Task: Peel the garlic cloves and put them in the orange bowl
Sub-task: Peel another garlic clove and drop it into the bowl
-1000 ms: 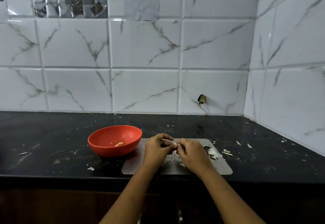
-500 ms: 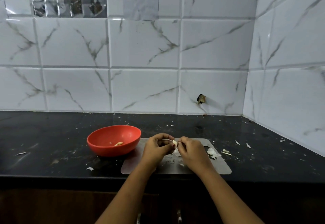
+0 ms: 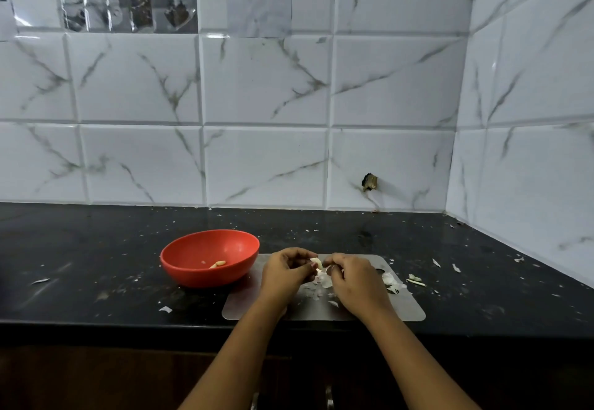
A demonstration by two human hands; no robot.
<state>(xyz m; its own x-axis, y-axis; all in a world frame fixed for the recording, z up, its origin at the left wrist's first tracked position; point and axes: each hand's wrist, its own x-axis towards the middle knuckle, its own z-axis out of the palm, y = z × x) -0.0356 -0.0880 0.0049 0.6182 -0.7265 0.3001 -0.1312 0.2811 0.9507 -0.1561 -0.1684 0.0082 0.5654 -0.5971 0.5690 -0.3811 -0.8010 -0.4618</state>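
Orange bowl point(image 3: 205, 276) beside the cutting mat point(image 3: 405, 308) holds one peeled clove point(image 3: 219, 263); my left hand point(image 3: 286, 276) still pinches the garlic clove point(image 3: 316, 262), now barer, while my right hand point(image 3: 358, 281) picks off skin, so transfer looks close.

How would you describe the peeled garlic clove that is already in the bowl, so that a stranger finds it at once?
Start at the black stone countertop and find the round orange plastic bowl, left of the grey cutting mat. Inside it, near the bottom, lies one small pale yellowish peeled garlic clove. Unlike the clove pinched between the two hands, it lies untouched and is smooth, not flaky like the white skins on the mat.
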